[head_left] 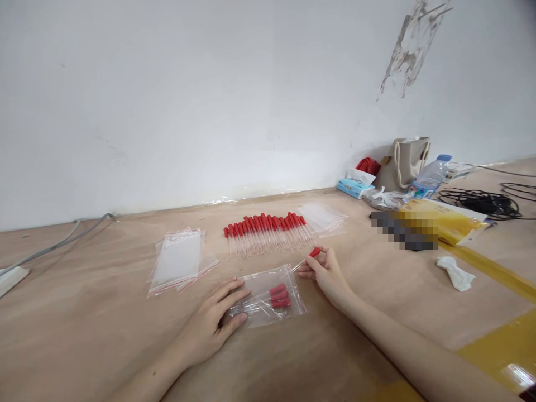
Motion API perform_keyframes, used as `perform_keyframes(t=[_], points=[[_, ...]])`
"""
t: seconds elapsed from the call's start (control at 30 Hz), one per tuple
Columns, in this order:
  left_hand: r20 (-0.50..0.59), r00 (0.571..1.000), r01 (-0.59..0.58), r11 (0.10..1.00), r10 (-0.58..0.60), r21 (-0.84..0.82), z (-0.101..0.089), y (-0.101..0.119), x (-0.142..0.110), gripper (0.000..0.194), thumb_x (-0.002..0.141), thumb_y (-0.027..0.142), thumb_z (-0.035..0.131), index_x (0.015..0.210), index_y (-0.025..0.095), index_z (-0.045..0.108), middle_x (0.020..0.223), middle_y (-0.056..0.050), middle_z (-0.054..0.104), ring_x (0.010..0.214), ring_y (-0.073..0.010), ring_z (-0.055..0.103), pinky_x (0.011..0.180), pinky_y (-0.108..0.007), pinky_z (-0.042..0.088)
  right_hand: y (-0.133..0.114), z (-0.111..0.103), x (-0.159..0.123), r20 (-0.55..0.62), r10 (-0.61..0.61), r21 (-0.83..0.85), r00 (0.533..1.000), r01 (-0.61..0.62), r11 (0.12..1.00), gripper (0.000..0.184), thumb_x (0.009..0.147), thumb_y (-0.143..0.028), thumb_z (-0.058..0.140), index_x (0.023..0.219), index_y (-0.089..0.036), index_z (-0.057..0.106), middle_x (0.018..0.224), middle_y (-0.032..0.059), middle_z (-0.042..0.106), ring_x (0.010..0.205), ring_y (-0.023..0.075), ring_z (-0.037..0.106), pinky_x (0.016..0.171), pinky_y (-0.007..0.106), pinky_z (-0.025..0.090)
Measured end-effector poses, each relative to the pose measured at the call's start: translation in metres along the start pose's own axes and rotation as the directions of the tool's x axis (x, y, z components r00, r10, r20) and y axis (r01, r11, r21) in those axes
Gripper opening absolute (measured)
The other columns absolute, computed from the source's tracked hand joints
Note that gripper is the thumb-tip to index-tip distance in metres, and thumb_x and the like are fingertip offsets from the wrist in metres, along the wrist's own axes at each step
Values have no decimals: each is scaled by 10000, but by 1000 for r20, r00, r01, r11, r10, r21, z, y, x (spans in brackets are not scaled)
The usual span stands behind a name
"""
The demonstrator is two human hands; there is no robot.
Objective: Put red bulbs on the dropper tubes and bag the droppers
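My right hand [324, 273] pinches a dropper with a red rubber bulb [314, 252], its clear tube pointing left at the zip bag's right end. That clear zip bag [262, 319] lies flat on the table with several red-bulbed droppers [280, 296] inside. Across the bag's left end rests my left hand [218, 312], its fingers and thumb apart and touching the plastic. Just beyond is a long row of droppers [263, 223], side by side, bulbs toward the wall.
Zip bags [178, 259] are stacked at left; further bags [320, 216] lie right of the row. At right are a tissue pack [355, 188], a handbag [402, 164], a water bottle [433, 174], a yellow packet [446, 218], a crumpled tissue [455, 273] and black cable [477, 202].
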State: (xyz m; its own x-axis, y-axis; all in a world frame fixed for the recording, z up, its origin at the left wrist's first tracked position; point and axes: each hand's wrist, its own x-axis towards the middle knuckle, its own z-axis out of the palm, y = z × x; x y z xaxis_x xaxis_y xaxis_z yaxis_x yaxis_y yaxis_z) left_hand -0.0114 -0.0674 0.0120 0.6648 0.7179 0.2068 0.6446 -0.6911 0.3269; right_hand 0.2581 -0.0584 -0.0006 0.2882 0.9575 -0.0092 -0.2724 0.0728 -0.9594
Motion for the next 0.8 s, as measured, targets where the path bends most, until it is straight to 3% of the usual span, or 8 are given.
perform_keyframes(t=[0.1,0.17,0.3,0.43,0.6,0.8], points=[[-6,1000,18,1000,-18,-16,0,0,0,437,849,339,443,1277,276,379,1309,-37,423,1193,-214,395,968,-377,378,0,-1,-5,121,60,-8,991,-60,998,350,659,-385,607,846,-217,364,679,-56,541,569,104,584,578,273,495],[-17,1000,16,1000,-16,-20,0,0,0,456,847,342,448,1288,271,360,1303,-41,432,1193,-217,395,968,-374,378,-1,-5,-6,253,89,-116,963,-61,991,307,656,-383,617,791,-198,412,668,-46,552,553,94,565,549,249,469],[-24,1000,14,1000,-15,-9,0,-1,0,461,843,348,452,1288,268,364,1295,-44,443,1183,-225,407,965,-382,379,-5,-15,-2,415,65,-443,908,138,886,215,656,-330,637,760,-168,542,549,-51,514,485,75,475,460,194,369],[-22,1000,3,1000,-3,6,1,-2,0,463,844,359,448,1290,270,361,1294,-45,446,1187,-230,401,968,-398,373,-4,-13,2,443,-64,-576,894,339,743,198,657,-319,639,779,-163,626,616,-18,564,516,81,466,477,194,359],[-17,1000,4,1000,-4,1,1,-3,0,463,847,355,447,1293,274,353,1300,-36,441,1199,-227,386,977,-394,364,-5,-2,-4,525,-74,-675,848,468,570,206,770,-338,513,768,-213,677,743,13,640,672,127,557,598,220,400],[-8,1000,2,1000,-2,12,1,-2,0,448,851,347,440,1284,271,359,1311,-37,424,1205,-216,379,977,-380,367,-5,6,-9,408,-109,-799,907,412,438,226,786,-340,482,770,-236,682,697,1,650,639,127,568,566,209,378]])
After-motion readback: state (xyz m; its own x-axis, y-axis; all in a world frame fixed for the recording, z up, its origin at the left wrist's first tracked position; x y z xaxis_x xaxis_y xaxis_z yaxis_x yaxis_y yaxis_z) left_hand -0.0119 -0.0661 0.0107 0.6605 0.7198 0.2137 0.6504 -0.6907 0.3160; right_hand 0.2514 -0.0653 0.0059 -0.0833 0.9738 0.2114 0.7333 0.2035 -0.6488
